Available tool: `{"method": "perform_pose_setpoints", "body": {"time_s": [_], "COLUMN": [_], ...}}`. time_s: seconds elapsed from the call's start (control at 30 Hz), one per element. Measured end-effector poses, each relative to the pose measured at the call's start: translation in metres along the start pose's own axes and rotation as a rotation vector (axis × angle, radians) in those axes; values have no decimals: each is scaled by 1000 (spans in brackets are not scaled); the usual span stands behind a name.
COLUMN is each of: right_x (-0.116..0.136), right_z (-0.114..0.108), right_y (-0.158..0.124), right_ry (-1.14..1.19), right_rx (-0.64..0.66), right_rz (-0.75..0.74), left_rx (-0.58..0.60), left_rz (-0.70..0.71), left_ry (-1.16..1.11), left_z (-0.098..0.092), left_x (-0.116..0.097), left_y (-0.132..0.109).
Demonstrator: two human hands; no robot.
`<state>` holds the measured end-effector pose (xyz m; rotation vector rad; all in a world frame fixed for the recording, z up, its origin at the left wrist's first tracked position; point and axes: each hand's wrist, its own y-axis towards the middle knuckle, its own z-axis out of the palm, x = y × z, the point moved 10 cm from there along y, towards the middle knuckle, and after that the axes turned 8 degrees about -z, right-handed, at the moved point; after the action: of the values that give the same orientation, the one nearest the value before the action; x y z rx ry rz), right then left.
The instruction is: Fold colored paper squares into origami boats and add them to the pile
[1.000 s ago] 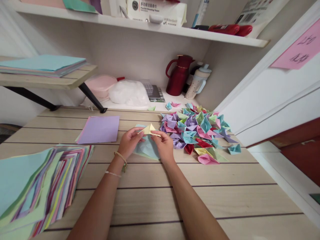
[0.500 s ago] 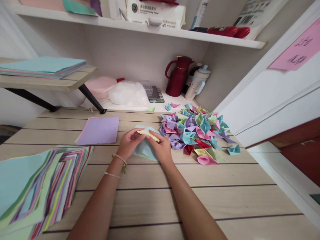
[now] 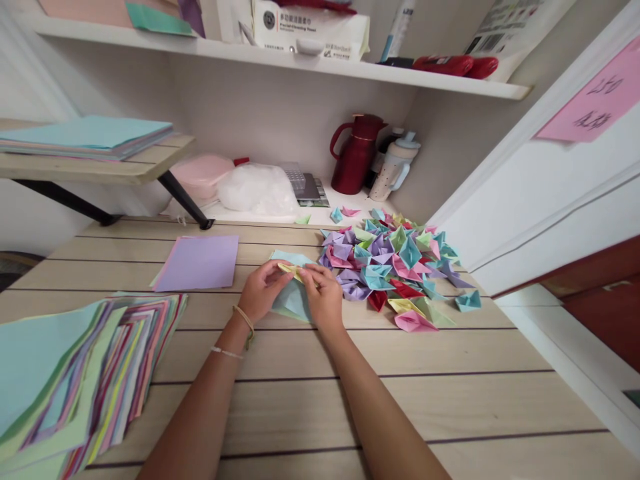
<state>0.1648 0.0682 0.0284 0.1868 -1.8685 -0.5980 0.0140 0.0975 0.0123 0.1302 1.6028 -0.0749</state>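
Yellow paper (image 3: 286, 269) goes from peak to slim strip

At the middle of the frame, we see the yellow paper pressed into a narrow band, where a second ago it stood up in a small point. We take this to mean that the piece is mid-fold, its shape being flattened and creased. The grip is clamped on it from both ends: the left hand (image 3: 261, 290) pinches one side, the right hand (image 3: 325, 297) the other, its fingers covering much of the strip. Beneath them we find a pale blue sheet (image 3: 293, 303) on the desk (image 3: 290, 413). Right of centre, the pile of folded paper boats (image 3: 383, 248) looks unchanged, as do the purple sheet (image 3: 200, 263) left of centre and the paper stack (image 3: 45, 360) at lower left.
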Motion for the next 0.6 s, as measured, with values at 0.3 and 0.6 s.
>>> {"method": "perform_pose_setpoints", "body": {"time_s": [0.3,0.6], "right_x": [1,12], "right_z": [9,11], "right_y": [-5,-6], "right_ry": [-209,-297], "right_rx": [106,146], "right_rz": [-23,-89], "left_rx": [-38,40], "left_rz": [-17,222], "left_ry": [80,597], "left_z": [1,25], "left_x": [-4,-27], "left_y": [-4,-13]}}
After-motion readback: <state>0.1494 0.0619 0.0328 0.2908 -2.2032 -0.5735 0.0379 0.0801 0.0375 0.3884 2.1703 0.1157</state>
